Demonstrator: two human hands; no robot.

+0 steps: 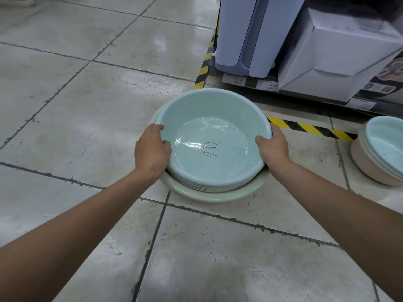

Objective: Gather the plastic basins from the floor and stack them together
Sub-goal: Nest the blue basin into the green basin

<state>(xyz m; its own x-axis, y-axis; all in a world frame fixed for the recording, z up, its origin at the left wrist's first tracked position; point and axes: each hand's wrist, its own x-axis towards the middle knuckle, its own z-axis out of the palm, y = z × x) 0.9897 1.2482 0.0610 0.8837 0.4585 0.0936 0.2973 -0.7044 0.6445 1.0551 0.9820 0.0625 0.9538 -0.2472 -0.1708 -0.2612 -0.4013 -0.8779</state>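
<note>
Left hand (152,149), right hand (273,147) grip basin (213,118) rim

Probably a shop: price labels (238,80) under boxed goods (340,51), hazard-striped floor tape (309,128).

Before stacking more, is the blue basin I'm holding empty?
Empty. The blue basin shows a bare, glossy bottom with only a printed logo.

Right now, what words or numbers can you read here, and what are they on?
"HOME LIFE": inside bottom of the blue-green basin, under an elephant outline; the tiny line beneath is too small.
On the shelf price tags: numbers too blurred to read surely.
On the dark box: labels too small.
</note>
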